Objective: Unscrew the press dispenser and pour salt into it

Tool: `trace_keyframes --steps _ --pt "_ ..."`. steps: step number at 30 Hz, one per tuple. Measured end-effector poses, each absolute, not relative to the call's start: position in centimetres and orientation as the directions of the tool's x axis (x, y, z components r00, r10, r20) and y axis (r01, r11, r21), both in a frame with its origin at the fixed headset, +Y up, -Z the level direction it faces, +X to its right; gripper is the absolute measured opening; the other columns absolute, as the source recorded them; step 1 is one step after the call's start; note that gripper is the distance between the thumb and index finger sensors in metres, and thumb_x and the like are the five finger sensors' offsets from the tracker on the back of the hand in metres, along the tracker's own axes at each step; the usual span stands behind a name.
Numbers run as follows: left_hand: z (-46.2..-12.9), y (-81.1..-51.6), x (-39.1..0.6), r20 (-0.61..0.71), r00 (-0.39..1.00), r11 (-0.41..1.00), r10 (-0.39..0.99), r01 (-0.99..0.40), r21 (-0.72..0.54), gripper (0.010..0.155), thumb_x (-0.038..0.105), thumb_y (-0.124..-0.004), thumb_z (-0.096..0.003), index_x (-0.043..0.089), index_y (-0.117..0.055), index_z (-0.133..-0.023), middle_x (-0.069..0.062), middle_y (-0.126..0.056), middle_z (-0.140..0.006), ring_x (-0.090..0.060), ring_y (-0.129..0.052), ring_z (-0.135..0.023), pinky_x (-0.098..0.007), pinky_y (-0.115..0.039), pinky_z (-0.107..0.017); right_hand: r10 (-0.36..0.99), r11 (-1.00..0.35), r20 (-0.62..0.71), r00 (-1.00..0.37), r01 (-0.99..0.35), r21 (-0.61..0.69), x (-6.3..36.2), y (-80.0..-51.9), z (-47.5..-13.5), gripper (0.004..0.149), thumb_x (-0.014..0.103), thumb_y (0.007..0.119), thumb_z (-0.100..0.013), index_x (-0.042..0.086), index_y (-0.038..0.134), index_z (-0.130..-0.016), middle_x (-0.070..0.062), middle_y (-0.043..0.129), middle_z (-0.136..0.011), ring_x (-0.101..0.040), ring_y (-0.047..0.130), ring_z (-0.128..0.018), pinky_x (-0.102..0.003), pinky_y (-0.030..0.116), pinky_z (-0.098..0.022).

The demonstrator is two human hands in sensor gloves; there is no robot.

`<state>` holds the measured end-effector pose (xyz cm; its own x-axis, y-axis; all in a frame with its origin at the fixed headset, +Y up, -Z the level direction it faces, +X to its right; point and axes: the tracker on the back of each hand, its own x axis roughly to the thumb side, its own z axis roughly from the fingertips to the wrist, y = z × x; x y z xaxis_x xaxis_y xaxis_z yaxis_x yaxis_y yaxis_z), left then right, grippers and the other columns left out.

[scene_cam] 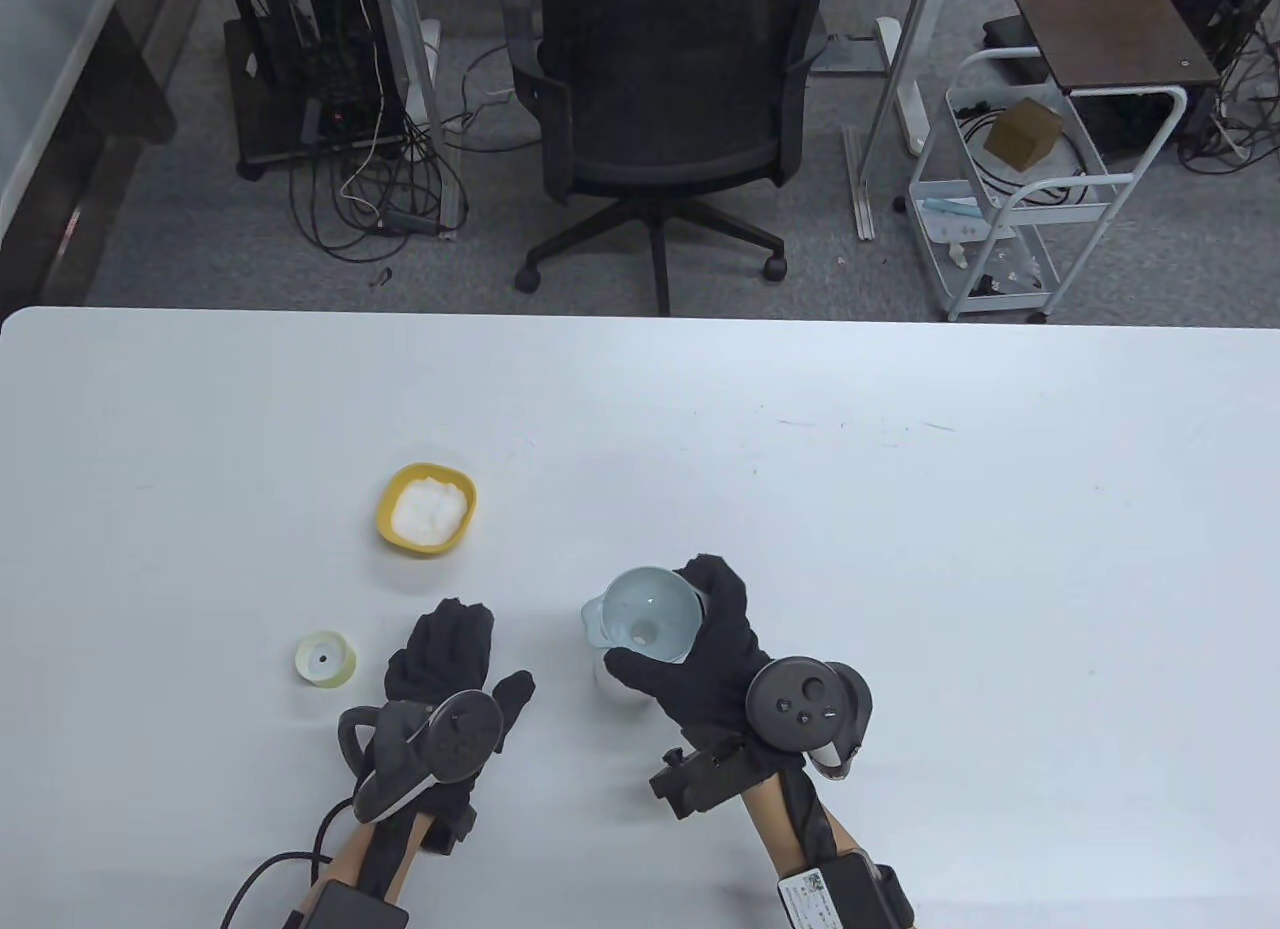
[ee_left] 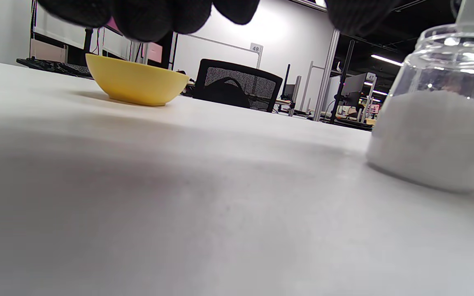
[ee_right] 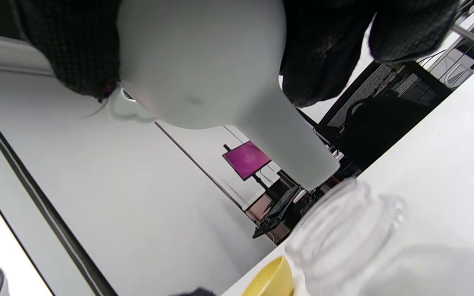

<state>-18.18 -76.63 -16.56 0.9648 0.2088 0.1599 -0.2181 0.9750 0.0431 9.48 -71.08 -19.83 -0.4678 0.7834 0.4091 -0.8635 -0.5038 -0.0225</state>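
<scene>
My right hand [scene_cam: 672, 619] grips a pale blue-grey funnel [scene_cam: 645, 614] by its bowl. Its spout [ee_right: 290, 152] hangs just above the mouth of the clear glass dispenser jar [ee_right: 344, 230]. The jar [ee_left: 430, 135] stands on the table, largely filled with white salt, and is mostly hidden under the funnel in the table view. A yellow bowl [scene_cam: 427, 509] with salt sits to the far left of it. The pale green dispenser cap [scene_cam: 326, 658] lies left of my left hand [scene_cam: 480, 659], which rests open and empty on the table.
The white table [scene_cam: 900, 489] stretches wide to the right and far side. A black office chair [scene_cam: 660, 119] and a white cart [scene_cam: 1020, 189] stand beyond the far edge.
</scene>
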Motion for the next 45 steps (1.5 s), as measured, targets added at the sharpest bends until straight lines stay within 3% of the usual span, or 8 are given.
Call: trace_keyframes --steps 5,10,14,17,21,24,35,45 --pt "-16.6 -76.7 -18.2 0.160 0.965 0.975 0.208 -0.218 0.044 0.091 0.058 -0.065 -0.0585 -0.005 -0.041 -0.119 -0.043 -0.050 -0.118 -0.065 -0.063 -0.100 -0.075 -0.060 -0.064 0.814 -0.458 0.353 -0.462 -0.883 -0.099 12.7 -70.4 -20.7 0.114 0.057 0.084 -0.050 -0.020 0.024 -0.108 -0.044 0.058 -0.099 -0.052 0.082 -0.079 -0.075 0.061 -0.059" --pt "-16.5 -76.6 -18.2 0.160 0.967 0.977 0.200 -0.209 0.045 0.091 0.058 -0.065 -0.0586 -0.005 -0.041 -0.119 -0.043 -0.050 -0.118 -0.065 -0.063 -0.100 -0.075 -0.059 -0.064 0.867 -0.447 0.189 -0.462 -0.887 -0.120 17.3 -71.4 -22.1 0.112 0.055 0.086 -0.050 -0.020 0.028 -0.110 -0.046 0.057 -0.099 -0.053 0.083 -0.077 -0.075 0.063 -0.058" --pt "-16.5 -76.7 -18.2 0.159 0.967 0.977 0.199 -0.209 0.043 0.091 0.058 -0.065 -0.0586 -0.005 -0.041 -0.119 -0.043 -0.050 -0.118 -0.065 -0.063 -0.100 -0.075 -0.060 -0.065 0.818 -0.575 -0.043 -0.574 -0.817 -0.032 21.3 -72.9 -22.7 0.111 0.055 0.086 -0.051 -0.021 0.031 -0.110 -0.050 0.056 -0.099 -0.054 0.084 -0.075 -0.074 0.066 -0.057" --pt "-16.5 -76.7 -18.1 0.160 0.968 0.978 0.195 -0.204 0.043 0.091 0.058 -0.065 -0.0586 -0.005 -0.041 -0.119 -0.043 -0.050 -0.118 -0.065 -0.063 -0.100 -0.075 -0.060 -0.064 0.743 -0.661 -0.179 -0.645 -0.748 -0.052 24.0 -73.6 -22.4 0.109 0.054 0.087 -0.051 -0.021 0.035 -0.111 -0.052 0.056 -0.097 -0.055 0.084 -0.073 -0.074 0.067 -0.055" --pt "-16.5 -76.7 -18.1 0.162 0.969 0.980 0.186 -0.195 0.044 0.091 0.058 -0.065 -0.0585 -0.005 -0.041 -0.119 -0.043 -0.049 -0.118 -0.065 -0.063 -0.100 -0.075 -0.060 -0.064 0.647 -0.740 -0.327 -0.689 -0.670 -0.051 26.6 -74.1 -22.0 0.109 0.054 0.089 -0.050 -0.020 0.037 -0.111 -0.053 0.055 -0.097 -0.056 0.084 -0.072 -0.075 0.067 -0.054" --pt "-16.5 -76.7 -18.0 0.163 0.970 0.981 0.182 -0.191 0.043 0.091 0.058 -0.065 -0.0585 -0.006 -0.041 -0.119 -0.043 -0.050 -0.117 -0.065 -0.063 -0.100 -0.075 -0.060 -0.064 0.637 -0.727 -0.405 -0.656 -0.686 -0.033 27.9 -74.6 -21.7 0.107 0.053 0.089 -0.050 -0.019 0.038 -0.112 -0.054 0.054 -0.096 -0.057 0.084 -0.073 -0.075 0.067 -0.054" --pt "-16.4 -76.7 -17.9 0.162 0.972 0.983 0.168 -0.177 0.041 0.092 0.058 -0.065 -0.0585 -0.006 -0.040 -0.119 -0.044 -0.049 -0.117 -0.065 -0.063 -0.100 -0.075 -0.060 -0.064 0.596 -0.753 -0.439 -0.673 -0.658 -0.014 27.4 -74.8 -21.9 0.100 0.046 0.087 -0.055 -0.006 0.029 -0.118 -0.058 0.053 -0.098 -0.064 0.076 -0.079 -0.080 0.059 -0.057" --pt "-16.4 -76.8 -17.9 0.161 0.973 0.984 0.167 -0.176 0.040 0.092 0.058 -0.065 -0.0585 -0.006 -0.039 -0.119 -0.043 -0.049 -0.118 -0.065 -0.062 -0.100 -0.075 -0.060 -0.064 0.532 -0.813 -0.419 -0.736 -0.583 -0.008 26.2 -74.2 -21.8 0.104 0.046 0.082 -0.060 -0.018 0.023 -0.117 -0.064 0.039 -0.102 -0.079 0.059 -0.084 -0.086 0.049 -0.057"
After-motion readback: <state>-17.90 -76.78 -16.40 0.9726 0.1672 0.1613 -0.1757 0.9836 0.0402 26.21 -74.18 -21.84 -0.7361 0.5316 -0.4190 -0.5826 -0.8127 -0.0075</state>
